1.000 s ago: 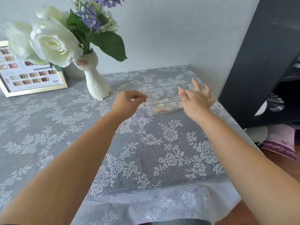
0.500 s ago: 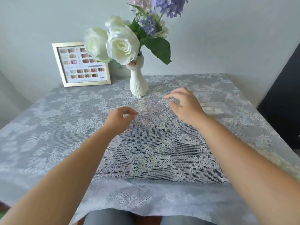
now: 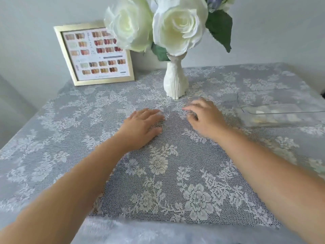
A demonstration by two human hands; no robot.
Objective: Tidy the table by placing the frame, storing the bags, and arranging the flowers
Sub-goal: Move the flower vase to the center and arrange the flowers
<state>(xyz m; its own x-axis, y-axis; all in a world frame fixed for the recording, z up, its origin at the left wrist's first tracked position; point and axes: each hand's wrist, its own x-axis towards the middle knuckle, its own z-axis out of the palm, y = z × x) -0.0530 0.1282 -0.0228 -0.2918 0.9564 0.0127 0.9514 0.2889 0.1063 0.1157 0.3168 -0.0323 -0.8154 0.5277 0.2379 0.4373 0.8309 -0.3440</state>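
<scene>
Both the left hand point(image 3: 142, 126) and right hand point(image 3: 204, 117) hover flat, fingers loosely spread and holding nothing, near the slim vase point(image 3: 175, 81), whose top-heavy flowers point(image 3: 158, 23) might topple it if bumped.

cloth point(image 3: 167, 173): white lace, open mesh, matt | frame point(image 3: 77, 81): gold, satin sheen, printed paper inside | vase point(image 3: 175, 80): white, matt, ribbed | roses point(image 3: 179, 30): fabric-like petals | box point(image 3: 281, 115): clear glossy plastic
</scene>
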